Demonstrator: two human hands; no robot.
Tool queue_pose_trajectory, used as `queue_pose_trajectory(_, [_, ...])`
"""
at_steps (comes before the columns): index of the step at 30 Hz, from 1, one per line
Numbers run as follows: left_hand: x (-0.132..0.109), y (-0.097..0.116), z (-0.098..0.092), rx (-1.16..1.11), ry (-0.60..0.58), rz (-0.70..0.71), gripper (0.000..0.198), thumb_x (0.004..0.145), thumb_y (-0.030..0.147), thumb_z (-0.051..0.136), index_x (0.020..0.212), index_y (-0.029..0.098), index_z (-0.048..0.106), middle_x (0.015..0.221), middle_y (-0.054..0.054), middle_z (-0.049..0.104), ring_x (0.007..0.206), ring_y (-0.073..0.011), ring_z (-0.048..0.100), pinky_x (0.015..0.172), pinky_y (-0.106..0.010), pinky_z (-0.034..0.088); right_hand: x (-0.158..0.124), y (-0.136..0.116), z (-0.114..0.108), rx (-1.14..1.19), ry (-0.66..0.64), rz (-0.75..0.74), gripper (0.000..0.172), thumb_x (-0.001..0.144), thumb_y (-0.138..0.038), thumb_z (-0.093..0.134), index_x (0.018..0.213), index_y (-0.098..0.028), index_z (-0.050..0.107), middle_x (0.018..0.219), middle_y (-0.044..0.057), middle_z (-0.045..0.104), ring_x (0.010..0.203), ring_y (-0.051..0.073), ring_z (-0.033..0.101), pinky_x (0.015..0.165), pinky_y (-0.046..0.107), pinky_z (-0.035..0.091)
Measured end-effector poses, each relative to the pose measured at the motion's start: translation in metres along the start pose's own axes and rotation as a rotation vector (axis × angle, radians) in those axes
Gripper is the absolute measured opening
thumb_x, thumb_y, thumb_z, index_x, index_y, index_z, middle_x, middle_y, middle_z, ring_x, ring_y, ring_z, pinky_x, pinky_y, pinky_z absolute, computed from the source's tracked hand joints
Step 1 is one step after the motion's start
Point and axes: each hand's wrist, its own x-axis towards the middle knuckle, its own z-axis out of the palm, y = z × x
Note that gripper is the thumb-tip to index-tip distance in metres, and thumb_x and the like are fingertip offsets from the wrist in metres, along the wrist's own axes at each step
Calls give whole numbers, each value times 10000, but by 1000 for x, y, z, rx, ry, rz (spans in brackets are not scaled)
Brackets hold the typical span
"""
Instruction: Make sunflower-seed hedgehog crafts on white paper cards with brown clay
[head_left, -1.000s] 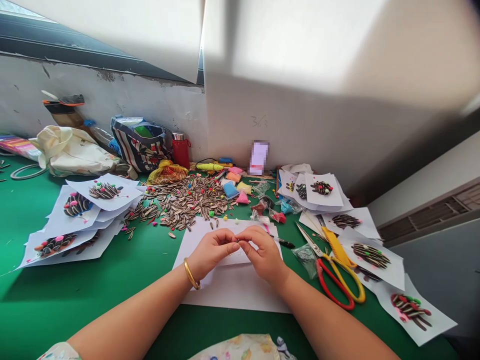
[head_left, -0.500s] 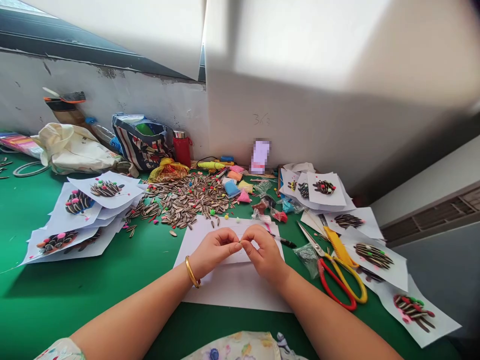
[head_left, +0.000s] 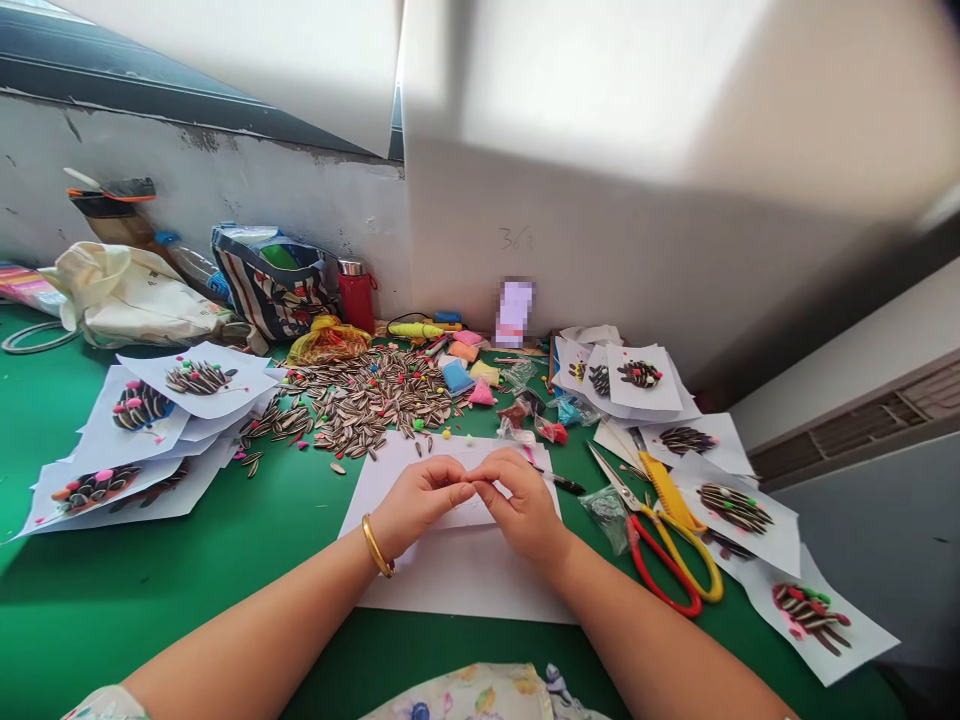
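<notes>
My left hand [head_left: 422, 502] and my right hand [head_left: 520, 503] meet fingertip to fingertip above the white paper [head_left: 465, 575]. Both are closed in a pinch, thumbs against forefingers. Whatever sits between the fingertips is too small or hidden to make out. Beyond the hands lies a heap of striped sunflower seeds [head_left: 382, 395], with small coloured balls among them. Packets of coloured clay, such as a blue packet [head_left: 457, 378], rest beside the heap. A black pen [head_left: 564, 483] lies at the paper's right edge.
Scissors [head_left: 664, 540] with red and yellow handles lie on the right, by a yellow cutter [head_left: 669, 490]. Sheets with seed hedgehogs are stacked at left [head_left: 157, 450] and right [head_left: 795, 560]. At the back stand a red flask [head_left: 356, 300] and a striped bag [head_left: 274, 285].
The whole view has shifted slightly, so things appear a little further left. My hands stay pinched together over the paper, fingertips touching, with only slight finger movement.
</notes>
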Motion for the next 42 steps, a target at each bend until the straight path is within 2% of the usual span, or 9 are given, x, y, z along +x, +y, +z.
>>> queue_pose_trajectory(5, [-2, 4, 2, -83, -16, -25, 366, 733, 498, 756, 727, 158, 618, 751, -9, 564, 732, -147, 488, 692, -275, 408, -1, -1, 1, -26, -10, 16, 159, 968, -321, 543, 868, -227, 623, 818, 33, 609, 801, 184, 560, 737, 345, 459])
queue_pose_trajectory(11, [-3, 5, 2, 20, -6, -4, 383, 808, 516, 674, 700, 162, 577, 723, 1, 517, 696, -135, 446, 665, -270, 383, -1, 1, -1, -27, 31, 35, 244, 972, -363, 522, 777, -217, 537, 748, 10, 537, 721, 164, 507, 669, 319, 417])
queue_pose_trajectory(15, [-2, 4, 1, 99, -3, 35, 346, 835, 493, 654, 737, 160, 657, 764, -24, 573, 748, -159, 505, 721, -288, 413, 0, 2, -2, -17, -9, 39, 157, 971, -310, 538, 870, -221, 620, 818, 29, 611, 799, 176, 558, 741, 341, 454])
queue_pose_trajectory(20, [-1, 3, 0, 53, 10, 9, 316, 824, 477, 672, 798, 165, 712, 813, -40, 618, 794, -177, 537, 761, -300, 429, 1, 2, -2, -1, -4, 48, 132, 959, -275, 562, 968, -249, 692, 878, 45, 658, 867, 198, 600, 780, 364, 492])
queue_pose_trajectory(28, [-2, 3, 0, -174, -21, -70, 313, 721, 439, 777, 754, 162, 635, 761, 2, 584, 713, -135, 493, 696, -273, 402, 0, 1, -1, 5, 9, 31, 109, 948, -298, 584, 919, -247, 675, 830, 33, 636, 814, 189, 588, 735, 349, 483])
queue_pose_trajectory(32, [0, 1, -1, -173, 20, -62, 337, 708, 436, 789, 748, 161, 597, 749, 13, 537, 690, -119, 454, 648, -250, 374, -1, 2, -1, -28, 45, 68, 173, 968, -328, 524, 846, -225, 590, 803, 25, 595, 769, 175, 550, 710, 332, 456])
queue_pose_trajectory(36, [2, -2, -5, -122, 80, -17, 326, 764, 455, 742, 743, 165, 593, 749, 12, 539, 706, -124, 455, 667, -251, 379, -1, 5, -3, -7, 64, 99, 253, 964, -379, 525, 771, -218, 540, 739, 7, 547, 708, 160, 517, 659, 311, 437])
queue_pose_trajectory(42, [5, -3, -8, -32, 164, -6, 366, 849, 519, 623, 827, 165, 709, 798, -42, 629, 784, -175, 534, 749, -296, 436, -2, 11, 1, 157, 80, 258, 194, 947, -380, 569, 947, -228, 690, 891, 54, 693, 846, 193, 643, 775, 361, 534])
